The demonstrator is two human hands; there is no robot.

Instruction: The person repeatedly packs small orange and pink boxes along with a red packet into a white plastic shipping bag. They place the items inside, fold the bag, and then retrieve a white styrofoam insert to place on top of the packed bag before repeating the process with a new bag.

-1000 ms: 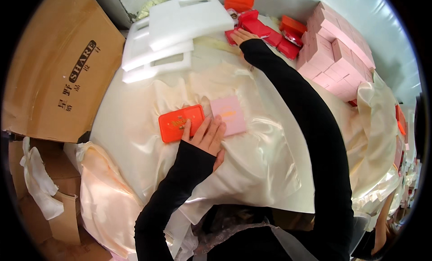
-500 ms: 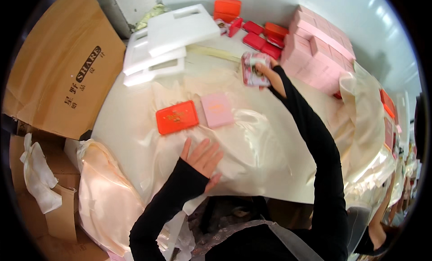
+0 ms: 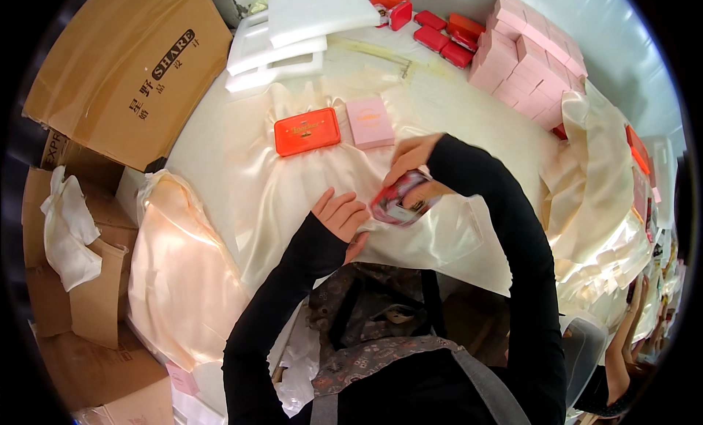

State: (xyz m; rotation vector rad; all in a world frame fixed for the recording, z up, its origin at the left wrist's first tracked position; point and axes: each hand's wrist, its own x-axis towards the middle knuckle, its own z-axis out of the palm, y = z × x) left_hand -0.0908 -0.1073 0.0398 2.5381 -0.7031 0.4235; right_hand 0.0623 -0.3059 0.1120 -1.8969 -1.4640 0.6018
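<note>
My right hand (image 3: 414, 161) grips a pink-and-white patterned tin (image 3: 397, 207) with a dark red edge, tilted and slightly blurred over the near part of the table. Just left of it, my left hand (image 3: 340, 214) has its fingers stretched out, holding nothing, close above or on a cream satin cloth (image 3: 272, 194); contact is hard to judge. Beyond the hands, a flat orange-red tin (image 3: 307, 132) with gold lettering rests on the satin. Beside it on the right lies a pale pink square box (image 3: 370, 122).
White foam trays (image 3: 322, 16) are stacked at the back left, near a large cardboard carton (image 3: 132, 73). Several red tins (image 3: 432, 37) lie at the back. Pink boxes (image 3: 523, 73) are piled at the back right. More satin hangs over both sides. Another person's arm (image 3: 621, 352) shows at far right.
My right hand has brought the patterned tin from the back of the table toward me, beside my left hand. The view has shifted, so the orange-red tin and pink box appear higher.
</note>
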